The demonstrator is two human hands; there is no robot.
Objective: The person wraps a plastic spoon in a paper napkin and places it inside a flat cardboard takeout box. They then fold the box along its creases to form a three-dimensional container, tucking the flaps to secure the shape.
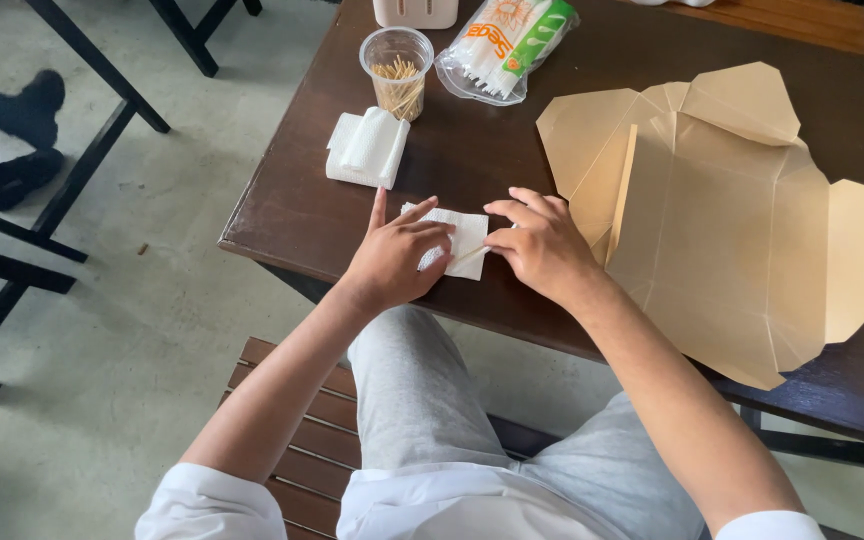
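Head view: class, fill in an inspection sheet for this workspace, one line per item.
Surface: dark brown wooden table.
Job's things: white napkin lies flat; a toothpick rests on it.
Clutter: cup of toothpicks, napkin stack, bag of straws, unfolded cardboard box.
Grips: left hand presses the napkin; right hand pinches the toothpick.
Cables: nothing seen.
Surroundings: concrete floor, slatted bench, black metal legs.

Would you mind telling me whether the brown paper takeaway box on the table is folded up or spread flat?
Spread flat. The brown paper takeaway box lies unfolded on the dark table, its flaps splayed outward and crease lines showing.
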